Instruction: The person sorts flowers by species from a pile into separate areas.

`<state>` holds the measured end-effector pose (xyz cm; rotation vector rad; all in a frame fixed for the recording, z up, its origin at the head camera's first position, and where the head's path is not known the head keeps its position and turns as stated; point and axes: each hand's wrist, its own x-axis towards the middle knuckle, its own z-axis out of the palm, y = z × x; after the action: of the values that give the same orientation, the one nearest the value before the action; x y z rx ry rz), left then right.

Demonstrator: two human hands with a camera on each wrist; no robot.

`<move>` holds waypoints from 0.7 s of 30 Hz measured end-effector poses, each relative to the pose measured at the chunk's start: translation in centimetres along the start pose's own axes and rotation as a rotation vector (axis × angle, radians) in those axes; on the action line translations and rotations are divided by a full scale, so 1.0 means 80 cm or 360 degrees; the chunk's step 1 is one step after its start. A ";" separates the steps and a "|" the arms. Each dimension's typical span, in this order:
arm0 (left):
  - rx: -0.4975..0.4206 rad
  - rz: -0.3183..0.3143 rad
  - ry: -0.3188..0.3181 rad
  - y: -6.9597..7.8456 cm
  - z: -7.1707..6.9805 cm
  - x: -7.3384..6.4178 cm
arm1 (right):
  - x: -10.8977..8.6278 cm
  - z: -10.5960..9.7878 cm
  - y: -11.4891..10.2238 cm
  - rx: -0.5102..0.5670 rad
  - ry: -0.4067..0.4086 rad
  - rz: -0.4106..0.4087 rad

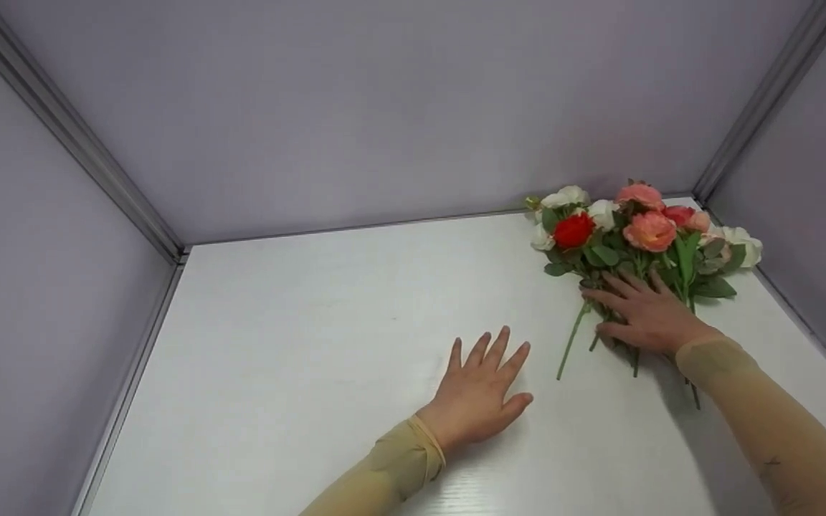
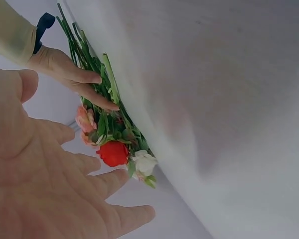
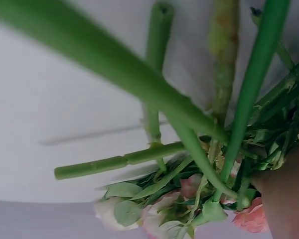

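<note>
A bunch of flowers (image 1: 651, 231) lies on the white table (image 1: 298, 344) at the far right. It has a red bloom (image 1: 574, 231), white blooms (image 2: 144, 163), coral-pink blooms and green leaves. Across the stems rests my right hand (image 1: 646, 315), palm down, fingers spread and fairly straight, not wrapped around them. Several green stems (image 3: 94, 167) cross close up in the right wrist view, where only a blurred bit of that hand shows. My left hand (image 1: 481, 398) hovers or rests over the table left of the stems, its fingers spread, holding nothing.
A pale back wall (image 1: 384, 107) rises behind the table, with the blooms close to it. Side walls stand left (image 1: 40, 287) and right (image 1: 814, 201), joined by grey metal corner posts (image 1: 83, 150). Stem ends point toward the table's front.
</note>
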<state>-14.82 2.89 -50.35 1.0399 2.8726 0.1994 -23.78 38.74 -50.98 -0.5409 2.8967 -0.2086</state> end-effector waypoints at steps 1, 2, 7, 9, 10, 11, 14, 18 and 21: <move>0.0011 0.0000 0.0002 -0.001 0.001 -0.003 | 0.000 0.000 0.001 -0.0003 -0.0005 0.0008; 0.0020 0.0001 0.0006 -0.003 0.002 -0.006 | 0.000 0.000 0.001 0.0001 -0.0002 0.0012; 0.0024 -0.0007 0.0004 -0.011 0.005 -0.020 | 0.002 0.003 -0.006 0.0025 0.0008 0.0056; 0.0026 -0.0011 -0.0002 -0.015 0.005 -0.026 | 0.003 0.005 -0.013 0.0028 0.0016 0.0070; 0.0026 -0.0012 -0.0003 -0.015 0.006 -0.027 | 0.003 0.005 -0.013 0.0032 0.0018 0.0075; 0.0028 -0.0014 -0.0007 -0.015 0.006 -0.027 | 0.003 0.005 -0.015 0.0039 0.0025 0.0077; 0.0042 -0.0024 -0.0017 -0.016 0.007 -0.028 | 0.001 0.006 -0.020 0.0076 0.0068 0.0084; 0.0067 -0.0028 -0.0025 -0.017 0.008 -0.028 | -0.007 0.007 -0.029 0.0142 0.0166 0.0060; 0.0087 -0.0017 -0.0031 -0.016 0.009 -0.028 | -0.017 0.005 -0.034 0.0178 0.0315 0.0036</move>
<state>-13.84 0.51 -51.16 1.0293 2.8808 0.1104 -21.54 36.71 -50.66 -0.4937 3.0554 -0.4415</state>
